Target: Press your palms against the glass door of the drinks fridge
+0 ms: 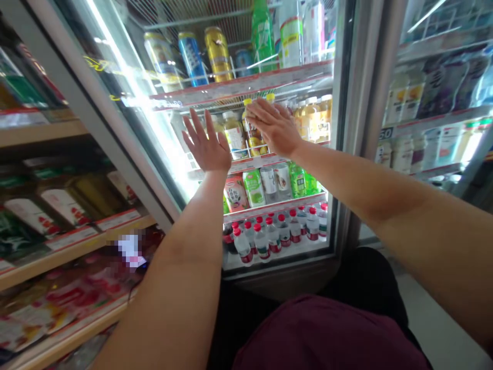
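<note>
Both my arms stretch forward to a lit drinks fridge (269, 85). My left hand (208, 144) is open, fingers spread, in front of the left part of the middle shelf. Close by it stands a bottle with a white label (235, 137). My right hand (275, 127) is held out flat with its fingers extended and nothing seen in it. It partly covers a yellow-capped bottle (254, 139) and others behind it. Whether either hand touches a bottle or a glass door, I cannot tell.
Cans (219, 56) and a green bottle (264, 31) stand on the upper shelf. Cartons (253, 187) sit below, then red-capped water bottles (273, 234). Wooden shelves with dark bottles (57, 198) are at left. Another fridge section (435, 103) is at right.
</note>
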Demonstrator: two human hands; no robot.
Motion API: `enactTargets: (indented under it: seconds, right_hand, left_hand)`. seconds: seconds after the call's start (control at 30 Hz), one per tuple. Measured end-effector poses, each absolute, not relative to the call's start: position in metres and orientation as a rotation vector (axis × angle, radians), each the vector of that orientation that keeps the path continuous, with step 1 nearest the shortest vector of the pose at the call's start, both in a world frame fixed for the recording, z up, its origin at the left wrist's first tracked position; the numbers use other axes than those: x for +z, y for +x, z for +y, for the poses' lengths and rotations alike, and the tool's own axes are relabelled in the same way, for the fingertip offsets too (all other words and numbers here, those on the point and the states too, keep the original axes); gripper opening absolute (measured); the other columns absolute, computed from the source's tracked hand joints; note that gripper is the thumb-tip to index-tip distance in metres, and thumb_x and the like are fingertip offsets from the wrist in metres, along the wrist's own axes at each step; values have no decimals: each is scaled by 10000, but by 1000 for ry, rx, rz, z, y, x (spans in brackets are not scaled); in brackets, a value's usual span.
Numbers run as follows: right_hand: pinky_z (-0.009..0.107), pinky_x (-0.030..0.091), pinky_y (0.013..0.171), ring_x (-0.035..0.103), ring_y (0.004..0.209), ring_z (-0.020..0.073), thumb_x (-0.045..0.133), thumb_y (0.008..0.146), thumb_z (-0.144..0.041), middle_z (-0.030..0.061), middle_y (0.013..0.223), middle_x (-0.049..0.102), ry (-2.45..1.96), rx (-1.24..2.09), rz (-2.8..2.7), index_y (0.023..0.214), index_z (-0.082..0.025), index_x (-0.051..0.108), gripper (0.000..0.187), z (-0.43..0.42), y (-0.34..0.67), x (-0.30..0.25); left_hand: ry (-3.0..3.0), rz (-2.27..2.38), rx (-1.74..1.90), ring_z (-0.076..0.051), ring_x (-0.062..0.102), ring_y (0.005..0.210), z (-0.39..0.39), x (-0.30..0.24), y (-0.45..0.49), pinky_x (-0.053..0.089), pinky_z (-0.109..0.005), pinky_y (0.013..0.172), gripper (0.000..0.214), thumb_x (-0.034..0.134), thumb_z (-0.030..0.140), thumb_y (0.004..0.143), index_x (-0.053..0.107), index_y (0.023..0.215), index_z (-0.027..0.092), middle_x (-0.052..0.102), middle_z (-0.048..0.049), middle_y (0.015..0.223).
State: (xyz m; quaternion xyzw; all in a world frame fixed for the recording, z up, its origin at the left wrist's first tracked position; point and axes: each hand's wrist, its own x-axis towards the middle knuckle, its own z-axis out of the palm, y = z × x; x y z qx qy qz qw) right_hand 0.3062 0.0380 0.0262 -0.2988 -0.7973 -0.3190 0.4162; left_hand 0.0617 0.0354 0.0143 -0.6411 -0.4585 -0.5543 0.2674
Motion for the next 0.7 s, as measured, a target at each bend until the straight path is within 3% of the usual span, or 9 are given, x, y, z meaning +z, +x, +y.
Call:
enactTargets:
  seconds: [0.13, 0.33, 0.53, 0.7]
  right_hand:
    - [609, 156, 1428, 161, 1738, 283, 342, 1137, -170, -46, 1818, 368, -772, -724, -1889, 1696, -294, 476, 588, 40, 300, 28]
    - [538, 205, 1434, 260, 1715, 260, 404, 1082, -117, -66, 1775, 453, -740, -786, -2141, 1639, -342, 555, 620, 24, 288, 19]
    - [600, 191, 1426, 167, 1737, 293, 380, 1118, -188, -25, 1815, 381, -753, -748, -1947, 1711, -302, 453, 608, 34, 282, 29]
    - [573, 205, 1428, 235, 1723, 258, 408, 1094, -145, -34, 1787, 436, -717, -799, -2129, 1693, -321, 474, 628, 30, 283, 29]
  left_hand:
    - [-1746, -1204, -1549, -269, -134, 1706, 36, 14, 63, -166, -541, 1382, 720, 480, 290, 1074, 363, 1774, 164, 108, -31, 1861]
    - [-1760, -1253, -1544, -267, -139, 1704, 25, 15, 68, -161, -536, 1380, 705, 481, 308, 1090, 366, 1767, 149, 94, -35, 1861]
    - [-1756, -1309, -1524, -242, -136, 1700, 8, 15, 76, -142, -495, 1387, 687, 430, 286, 1114, 340, 1782, 150, 80, -35, 1861]
    - [-1762, -1315, -1527, -254, -138, 1696, 9, 15, 76, -129, -514, 1391, 687, 434, 295, 1121, 331, 1786, 157, 65, -34, 1862]
